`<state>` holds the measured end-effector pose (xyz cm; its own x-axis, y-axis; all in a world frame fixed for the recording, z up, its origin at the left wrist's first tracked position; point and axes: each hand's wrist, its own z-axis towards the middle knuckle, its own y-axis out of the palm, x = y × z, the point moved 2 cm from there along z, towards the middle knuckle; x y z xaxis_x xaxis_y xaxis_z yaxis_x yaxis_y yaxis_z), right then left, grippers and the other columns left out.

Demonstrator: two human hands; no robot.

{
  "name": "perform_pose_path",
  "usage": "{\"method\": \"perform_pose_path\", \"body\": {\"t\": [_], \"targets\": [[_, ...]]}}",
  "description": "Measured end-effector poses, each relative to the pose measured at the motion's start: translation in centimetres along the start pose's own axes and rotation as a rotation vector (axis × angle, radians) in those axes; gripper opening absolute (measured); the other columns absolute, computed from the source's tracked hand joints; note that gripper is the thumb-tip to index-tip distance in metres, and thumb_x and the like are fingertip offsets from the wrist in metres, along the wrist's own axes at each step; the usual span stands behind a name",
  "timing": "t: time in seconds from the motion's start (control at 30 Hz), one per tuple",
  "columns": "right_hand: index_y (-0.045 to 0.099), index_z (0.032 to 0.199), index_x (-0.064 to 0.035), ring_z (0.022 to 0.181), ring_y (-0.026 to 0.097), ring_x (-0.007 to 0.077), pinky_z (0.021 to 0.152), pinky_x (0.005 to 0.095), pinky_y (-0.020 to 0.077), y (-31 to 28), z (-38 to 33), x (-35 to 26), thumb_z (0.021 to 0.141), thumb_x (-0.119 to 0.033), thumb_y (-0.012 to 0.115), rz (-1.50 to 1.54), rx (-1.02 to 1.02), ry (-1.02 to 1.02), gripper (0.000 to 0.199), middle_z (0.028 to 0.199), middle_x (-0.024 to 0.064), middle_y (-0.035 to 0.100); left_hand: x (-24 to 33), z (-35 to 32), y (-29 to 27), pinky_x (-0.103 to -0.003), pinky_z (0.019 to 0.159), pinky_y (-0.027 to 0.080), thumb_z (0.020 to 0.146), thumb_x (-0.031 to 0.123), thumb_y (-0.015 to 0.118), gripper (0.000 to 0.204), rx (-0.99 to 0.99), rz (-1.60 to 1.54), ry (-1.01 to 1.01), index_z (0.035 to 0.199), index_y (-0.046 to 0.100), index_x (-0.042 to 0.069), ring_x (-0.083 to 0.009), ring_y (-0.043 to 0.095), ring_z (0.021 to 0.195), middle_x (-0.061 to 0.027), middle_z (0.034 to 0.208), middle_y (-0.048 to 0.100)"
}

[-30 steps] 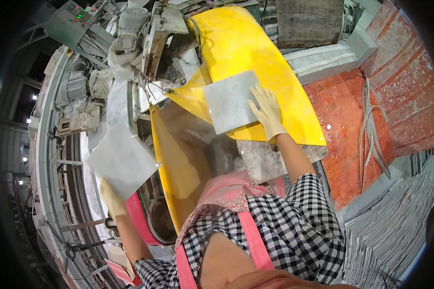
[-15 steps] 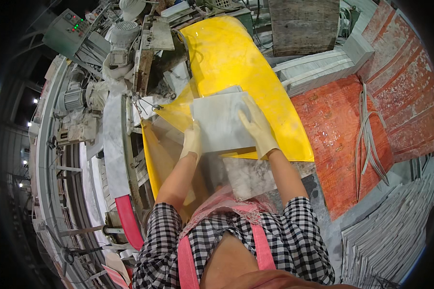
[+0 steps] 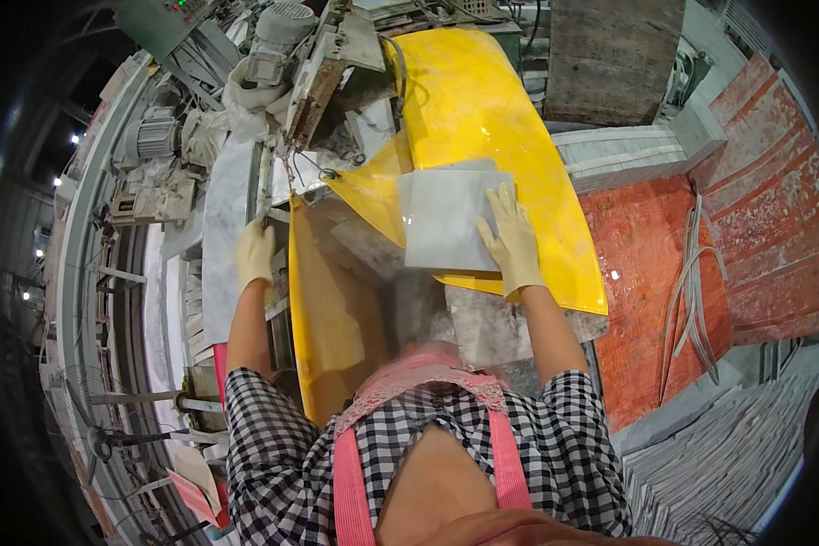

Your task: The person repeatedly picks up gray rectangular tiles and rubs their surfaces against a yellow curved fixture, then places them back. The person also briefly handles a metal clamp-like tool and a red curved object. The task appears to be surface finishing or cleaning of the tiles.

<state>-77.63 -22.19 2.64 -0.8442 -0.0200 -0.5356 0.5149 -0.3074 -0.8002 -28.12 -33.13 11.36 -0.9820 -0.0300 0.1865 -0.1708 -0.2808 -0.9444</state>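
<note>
Overall, we have the broad, curved yellow plastic cover [image 3: 482, 100] as our biggest thing, rising toward one o'clock, with the wet orange-red sheet [image 3: 655, 273] at three o'clock. Smaller than these, at four o'clock, is the packed stack of thin grey slabs [image 3: 719, 469]; at nine o'clock runs the long, pale grey stone strip [image 3: 226, 246].

Just off centre toward one o'clock, the flat, squarish pale grey stone tile [image 3: 446, 223] lies over the cover's lower part, another grey piece [image 3: 475, 165] peeping from beneath its twelve o'clock edge.

Smallest are our gloved hands. Our right hand [image 3: 511, 238] is spread flat on the tile's three o'clock side; our left hand [image 3: 257, 255] is beside the strip, and we cannot tell whether it pinches anything.

We judge the step in hand to be steadying the tile one-handed; shifting it from here would call for support at both edges.
</note>
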Motion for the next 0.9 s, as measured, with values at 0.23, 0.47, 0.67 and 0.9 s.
{"method": "perform_pose_path", "body": {"t": [0.23, 0.47, 0.67, 0.9], "targets": [[0.05, 0.149, -0.008, 0.143, 0.042, 0.0441, 0.119, 0.0487, 0.0325, -0.6, 0.1, -0.6, 0.099, -0.035, 0.061, 0.055, -0.017, -0.036, 0.058, 0.159, 0.0259, 0.04, -25.4, -9.0, -2.4, -0.047, 0.103, 0.049, 0.085, 0.047, 0.071, 0.066, -0.079, 0.23, -0.705, 0.135, 0.061, 0.006, -0.0396, 0.061, 0.124, -0.0213, 0.136, 0.064], [0.047, 0.153, -0.0068, 0.154, 0.029, 0.0373, 0.125, 0.0433, 0.0243, -2.8, -0.4, -3.3, 0.1, -0.021, 0.062, 0.096, -0.157, 0.048, 0.057, 0.164, 0.023, 0.033, -36.5, -11.7, -0.3, -0.047, 0.104, 0.049, 0.079, 0.048, 0.081, 0.086, -0.336, -0.011, -0.639, 0.143, 0.052, -0.002, -0.0406, 0.06, 0.126, -0.0261, 0.136, 0.062], [0.044, 0.154, -0.0069, 0.155, 0.026, 0.035, 0.127, 0.0412, 0.0211, -4.0, -0.3, -4.3, 0.1, -0.015, 0.062, 0.04, -0.233, 0.124, 0.058, 0.166, 0.0216, 0.03, -41.8, -12.3, 1.9, -0.041, 0.079, 0.057, 0.076, 0.044, 0.089, 0.084, -0.288, -0.334, -0.76, 0.132, 0.059, -0.011, -0.03, 0.069, 0.094, -0.0204, 0.112, 0.072], [0.043, 0.155, -0.0075, 0.155, 0.027, 0.0356, 0.127, 0.0409, 0.0223, -3.7, 0.0, -3.0, 0.099, -0.009, 0.062, 0.027, -0.198, 0.057, 0.059, 0.166, 0.0214, 0.03, -37.2, -11.5, -4.4, -0.04, 0.08, 0.056, 0.076, 0.057, 0.085, 0.083, -0.389, 0.016, -0.695, 0.119, 0.068, -0.011, -0.0303, 0.072, 0.095, -0.0236, 0.105, 0.074]]}}
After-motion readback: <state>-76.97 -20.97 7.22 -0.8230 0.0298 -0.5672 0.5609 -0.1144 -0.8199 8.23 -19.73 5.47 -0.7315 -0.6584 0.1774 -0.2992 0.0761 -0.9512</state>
